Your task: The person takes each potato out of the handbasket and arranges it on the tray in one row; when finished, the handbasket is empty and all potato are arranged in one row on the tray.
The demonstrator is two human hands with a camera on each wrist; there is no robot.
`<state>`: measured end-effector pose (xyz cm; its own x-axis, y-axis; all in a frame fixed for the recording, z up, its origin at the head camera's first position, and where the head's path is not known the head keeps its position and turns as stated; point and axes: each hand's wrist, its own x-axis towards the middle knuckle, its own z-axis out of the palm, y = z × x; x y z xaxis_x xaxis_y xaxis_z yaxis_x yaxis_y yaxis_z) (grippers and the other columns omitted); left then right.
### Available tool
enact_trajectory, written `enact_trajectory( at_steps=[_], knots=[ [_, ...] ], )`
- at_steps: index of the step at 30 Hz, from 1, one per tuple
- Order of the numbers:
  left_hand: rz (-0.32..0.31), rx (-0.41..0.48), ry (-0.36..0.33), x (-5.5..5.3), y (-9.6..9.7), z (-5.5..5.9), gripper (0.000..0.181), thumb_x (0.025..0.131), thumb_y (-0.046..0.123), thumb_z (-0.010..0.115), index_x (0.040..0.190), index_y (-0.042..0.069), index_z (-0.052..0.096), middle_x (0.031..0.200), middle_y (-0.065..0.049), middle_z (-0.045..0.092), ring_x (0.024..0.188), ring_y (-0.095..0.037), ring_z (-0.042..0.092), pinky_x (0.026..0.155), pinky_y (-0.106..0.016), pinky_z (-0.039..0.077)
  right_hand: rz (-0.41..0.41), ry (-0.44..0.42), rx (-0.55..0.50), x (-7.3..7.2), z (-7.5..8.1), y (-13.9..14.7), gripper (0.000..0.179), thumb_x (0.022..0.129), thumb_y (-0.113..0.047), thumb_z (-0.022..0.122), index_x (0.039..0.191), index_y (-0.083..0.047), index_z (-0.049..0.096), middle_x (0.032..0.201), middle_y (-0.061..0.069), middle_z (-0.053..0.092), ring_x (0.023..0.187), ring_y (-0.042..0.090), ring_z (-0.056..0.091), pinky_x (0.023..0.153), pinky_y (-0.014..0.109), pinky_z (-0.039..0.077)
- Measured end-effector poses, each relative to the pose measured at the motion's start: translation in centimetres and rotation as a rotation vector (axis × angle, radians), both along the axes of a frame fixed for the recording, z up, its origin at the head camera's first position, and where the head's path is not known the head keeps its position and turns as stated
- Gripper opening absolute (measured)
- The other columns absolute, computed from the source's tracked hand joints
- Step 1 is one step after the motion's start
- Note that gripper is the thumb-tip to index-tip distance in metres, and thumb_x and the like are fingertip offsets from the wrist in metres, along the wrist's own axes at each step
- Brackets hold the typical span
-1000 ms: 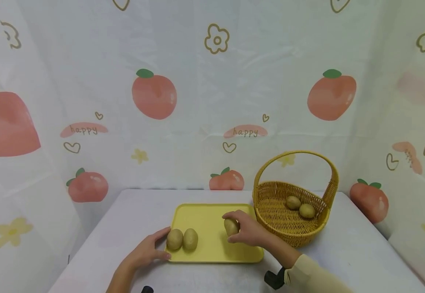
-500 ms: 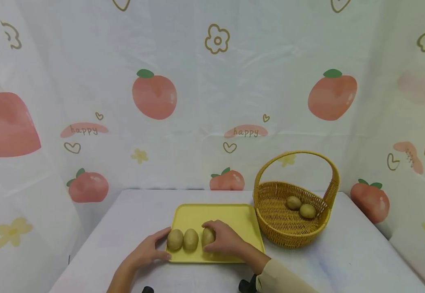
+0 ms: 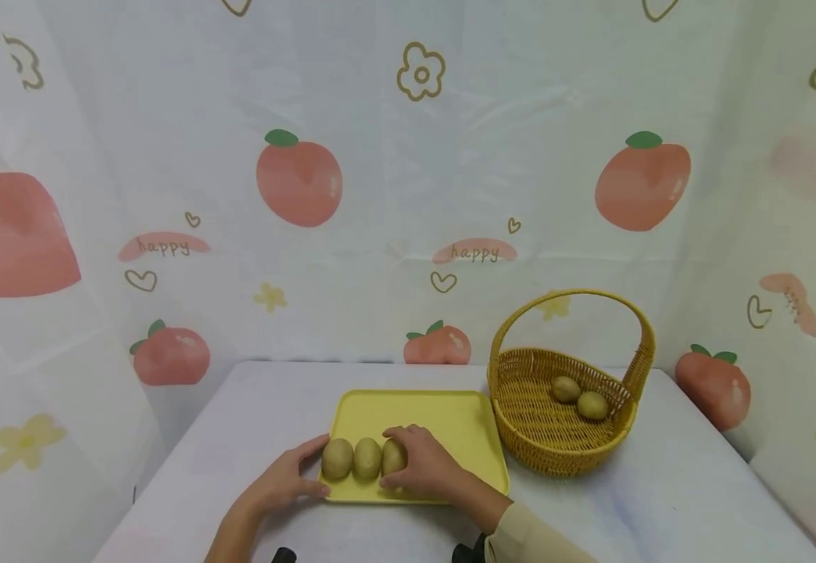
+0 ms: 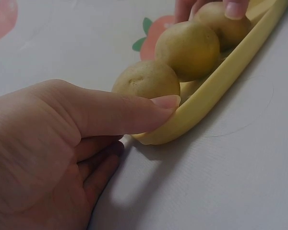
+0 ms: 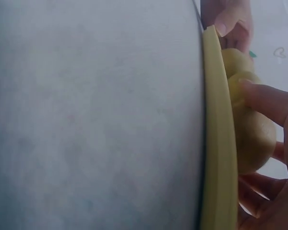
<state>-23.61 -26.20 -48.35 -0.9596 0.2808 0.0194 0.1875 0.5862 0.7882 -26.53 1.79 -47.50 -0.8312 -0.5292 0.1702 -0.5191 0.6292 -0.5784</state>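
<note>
I see spud (image 3: 394, 456) nudged toward 9 o'clock, right hand (image 3: 425, 467) pinching it // tight row (image 3: 367, 459) of three now // left hand (image 3: 283, 478) spread, touching tray (image 3: 443, 418)

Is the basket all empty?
No, the basket isn't empty: two potatoes lie inside, toward its right side, with bare weave beside them.

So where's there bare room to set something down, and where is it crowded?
Free: the yellow tray's back strip, behind the three potatoes and right hand; the table right of the wicker basket. Crowded: the tray's front left, where the potatoes stand between left hand and right hand.
</note>
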Motion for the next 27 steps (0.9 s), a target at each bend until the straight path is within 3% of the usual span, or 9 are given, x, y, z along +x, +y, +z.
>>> enact_trajectory(
  at_steps=[7,15,23,27],
  knots=[
    [-0.005,0.008,-0.013,-0.1,0.0,-0.1,0.089,0.067,0.019,0.086,0.142,-0.004,0.044,0.146,-0.024,0.042,0.137,-0.046,0.030,0.112,-0.060,0.019,0.045,-0.025,-0.026,0.0,0.8,1.2,0.071,0.072,-0.038,0.085,0.132,-0.011,0.057,0.109,0.000,0.056,0.094,0.016,0.054,0.079,0.030,0.050],
    [0.000,0.004,-0.009,-0.1,0.1,0.0,0.089,0.067,0.020,0.086,0.142,-0.004,0.044,0.146,-0.024,0.042,0.137,-0.046,0.030,0.112,-0.060,0.020,0.099,0.027,-0.118,-0.6,3.0,4.1,0.057,0.082,-0.020,0.078,0.132,-0.007,0.055,0.127,0.012,0.055,0.111,0.035,0.056,0.088,0.042,0.051],
    [-0.007,-0.004,0.002,-0.1,0.0,0.0,0.089,0.067,0.019,0.085,0.142,-0.004,0.044,0.145,-0.024,0.043,0.136,-0.047,0.031,0.112,-0.061,0.020,0.122,0.048,-0.123,-1.2,6.4,8.7,0.047,0.087,-0.016,0.073,0.129,-0.002,0.057,0.126,0.013,0.058,0.113,0.036,0.056,0.090,0.053,0.050],
    [-0.013,-0.008,0.013,-0.1,-0.1,-0.1,0.088,0.067,0.020,0.085,0.142,-0.004,0.044,0.145,-0.024,0.043,0.136,-0.046,0.031,0.112,-0.061,0.020,0.097,0.036,-0.100,-1.3,8.4,11.5,0.042,0.088,-0.014,0.071,0.127,-0.003,0.059,0.124,0.012,0.061,0.114,0.037,0.055,0.093,0.054,0.048]
  ],
)
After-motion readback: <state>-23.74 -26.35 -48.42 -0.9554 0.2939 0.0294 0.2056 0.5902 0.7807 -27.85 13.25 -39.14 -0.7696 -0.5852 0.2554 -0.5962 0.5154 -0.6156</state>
